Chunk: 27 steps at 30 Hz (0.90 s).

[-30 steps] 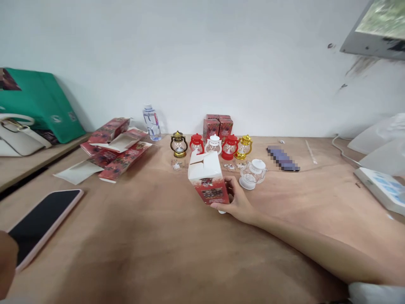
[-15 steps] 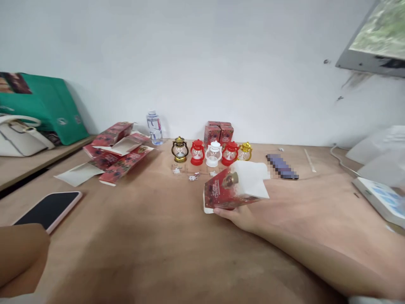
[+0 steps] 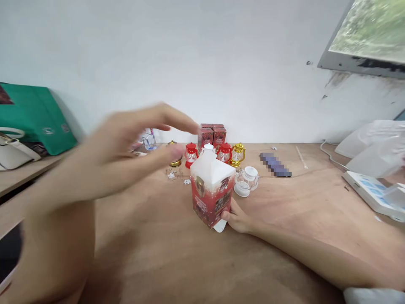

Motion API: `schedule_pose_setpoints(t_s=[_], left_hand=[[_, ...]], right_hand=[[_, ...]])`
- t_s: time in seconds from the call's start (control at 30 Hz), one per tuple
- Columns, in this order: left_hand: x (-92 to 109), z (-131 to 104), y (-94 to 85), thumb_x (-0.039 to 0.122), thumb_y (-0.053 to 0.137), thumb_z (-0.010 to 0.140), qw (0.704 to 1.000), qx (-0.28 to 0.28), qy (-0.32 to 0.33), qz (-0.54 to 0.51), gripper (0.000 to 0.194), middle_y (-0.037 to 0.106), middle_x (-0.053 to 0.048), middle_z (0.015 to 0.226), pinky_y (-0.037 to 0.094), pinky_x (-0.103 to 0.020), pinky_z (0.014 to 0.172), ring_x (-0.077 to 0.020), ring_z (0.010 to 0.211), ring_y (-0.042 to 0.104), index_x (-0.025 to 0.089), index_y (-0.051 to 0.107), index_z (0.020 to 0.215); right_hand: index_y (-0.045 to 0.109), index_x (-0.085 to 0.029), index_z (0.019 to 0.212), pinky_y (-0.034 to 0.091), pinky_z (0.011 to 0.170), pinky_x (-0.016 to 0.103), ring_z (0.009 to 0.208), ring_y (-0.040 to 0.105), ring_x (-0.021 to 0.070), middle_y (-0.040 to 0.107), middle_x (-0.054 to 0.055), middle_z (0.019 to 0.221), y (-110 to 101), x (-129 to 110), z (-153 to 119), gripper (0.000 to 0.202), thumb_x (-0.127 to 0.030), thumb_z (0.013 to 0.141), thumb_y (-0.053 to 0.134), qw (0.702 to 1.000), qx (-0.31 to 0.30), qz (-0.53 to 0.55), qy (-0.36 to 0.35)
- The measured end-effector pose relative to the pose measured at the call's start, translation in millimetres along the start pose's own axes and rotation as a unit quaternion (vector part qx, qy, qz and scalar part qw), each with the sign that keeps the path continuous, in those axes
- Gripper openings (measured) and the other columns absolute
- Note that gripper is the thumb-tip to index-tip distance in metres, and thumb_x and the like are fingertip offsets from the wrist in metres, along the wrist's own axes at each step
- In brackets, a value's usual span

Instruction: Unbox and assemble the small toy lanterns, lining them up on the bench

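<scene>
My right hand grips a red printed cardboard box low on its right side. The box stands upright with white flaps folded toward a peak, and a white flap sticks out below. My left hand is raised to the left of the box, blurred, thumb and fingers apart with nothing between them. Just right of the box a white miniature lantern sits on the table. Behind the box is a row of small lanterns: a bronze one partly behind my thumb, a red one, a white one, another red one and a gold one.
Several closed red boxes are stacked against the wall. Small metal bits lie before the lanterns. A water bottle, a pixelated dark item, a white power strip, a green bag and a phone surround the workspace.
My left hand has come up into view from the lower left. The box has been turned upright in my right hand, moving slightly left, and the white lantern beside it now shows.
</scene>
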State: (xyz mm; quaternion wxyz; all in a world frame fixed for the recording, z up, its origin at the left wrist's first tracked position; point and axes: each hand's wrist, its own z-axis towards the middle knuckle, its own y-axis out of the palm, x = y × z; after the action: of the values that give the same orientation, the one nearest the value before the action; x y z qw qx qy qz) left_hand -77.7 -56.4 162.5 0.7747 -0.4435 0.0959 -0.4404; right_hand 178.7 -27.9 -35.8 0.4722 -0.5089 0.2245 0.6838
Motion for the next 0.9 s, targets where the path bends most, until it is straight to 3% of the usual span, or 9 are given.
schedule_pose_setpoints(t_s=[0.1, 0.2, 0.27, 0.37, 0.47, 0.63, 0.8, 0.9], left_hand=[[5, 46, 16.8, 0.036, 0.05, 0.089, 0.99, -0.116, 0.075, -0.032, 0.031, 0.065, 0.001, 0.114, 0.048, -0.027, 0.087, -0.016, 0.1, 0.061, 0.028, 0.061, 0.118], [-3, 54, 31.2, 0.037, 0.046, 0.091, 0.967, -0.225, 0.053, -0.103, 0.028, 0.071, 0.001, 0.091, 0.05, -0.024, 0.071, -0.0138, 0.08, 0.065, 0.027, 0.07, 0.1], [-11, 50, 32.8, 0.04, 0.05, 0.088, 0.953, -0.265, 0.028, -0.144, 0.027, 0.071, 0.001, 0.077, 0.05, -0.023, 0.064, -0.0129, 0.068, 0.064, 0.026, 0.073, 0.09], [-18, 47, 26.1, 0.039, 0.059, 0.083, 0.942, -0.288, 0.022, -0.173, 0.02, 0.071, 0.001, 0.076, 0.05, -0.022, 0.064, -0.0125, 0.068, 0.065, 0.027, 0.074, 0.085], [-19, 47, 18.8, 0.035, 0.063, 0.082, 0.94, -0.302, 0.044, -0.154, 0.019, 0.072, -0.001, 0.09, 0.049, -0.021, 0.071, -0.0132, 0.08, 0.065, 0.025, 0.072, 0.095], [-16, 46, 17.8, 0.03, 0.072, 0.075, 0.935, -0.336, 0.059, -0.098, 0.033, 0.069, 0.0, 0.105, 0.046, -0.02, 0.078, -0.0147, 0.094, 0.063, 0.025, 0.067, 0.108], [-12, 42, 18.8, 0.029, 0.081, 0.063, 0.925, -0.369, 0.06, -0.064, 0.057, 0.067, -0.001, 0.113, 0.047, -0.022, 0.08, -0.0174, 0.101, 0.062, 0.025, 0.06, 0.116], [-9, 41, 17.6, 0.029, 0.08, 0.064, 0.928, -0.364, 0.059, -0.051, 0.053, 0.067, -0.001, 0.112, 0.047, -0.022, 0.08, -0.0173, 0.101, 0.062, 0.025, 0.061, 0.114]], right_hand=[[0.055, -0.023, 0.117, 0.047, 0.087, 0.038, 0.098, 0.058, 0.0254, 0.062, 0.007, 0.111, -2, 0, -1, 0.067, -0.071, 0.07, 0.058, 0.999, -0.009, -0.041, -0.017], [0.049, -0.025, 0.128, 0.044, 0.09, 0.041, 0.099, 0.056, 0.0263, 0.06, 0.008, 0.115, -4, -5, 0, 0.073, -0.074, 0.074, 0.05, 0.993, -0.039, -0.109, -0.033], [0.043, -0.027, 0.135, 0.041, 0.093, 0.043, 0.101, 0.054, 0.0268, 0.059, 0.007, 0.118, -5, -11, 1, 0.075, -0.074, 0.078, 0.043, 0.985, -0.067, -0.156, -0.043], [0.041, -0.026, 0.137, 0.04, 0.093, 0.042, 0.103, 0.053, 0.0266, 0.059, 0.008, 0.117, -5, -15, 2, 0.072, -0.072, 0.082, 0.037, 0.982, -0.072, -0.168, -0.039], [0.046, -0.025, 0.133, 0.043, 0.09, 0.041, 0.101, 0.055, 0.0254, 0.059, 0.009, 0.112, -5, -13, 2, 0.068, -0.07, 0.084, 0.035, 0.993, -0.032, -0.115, -0.024], [0.049, -0.025, 0.128, 0.045, 0.09, 0.039, 0.107, 0.055, 0.0251, 0.057, 0.01, 0.119, -5, -10, 0, 0.062, -0.068, 0.085, 0.036, 0.999, -0.024, -0.031, 0.0], [0.051, -0.026, 0.125, 0.046, 0.084, 0.035, 0.096, 0.056, 0.0222, 0.058, 0.007, 0.106, -4, -10, 0, 0.063, -0.07, 0.082, 0.04, 1.0, -0.005, 0.004, -0.003], [0.051, -0.025, 0.124, 0.046, 0.08, 0.033, 0.09, 0.056, 0.0204, 0.058, 0.006, 0.1, -4, -9, 1, 0.063, -0.071, 0.081, 0.042, 1.0, 0.005, 0.018, -0.007]])
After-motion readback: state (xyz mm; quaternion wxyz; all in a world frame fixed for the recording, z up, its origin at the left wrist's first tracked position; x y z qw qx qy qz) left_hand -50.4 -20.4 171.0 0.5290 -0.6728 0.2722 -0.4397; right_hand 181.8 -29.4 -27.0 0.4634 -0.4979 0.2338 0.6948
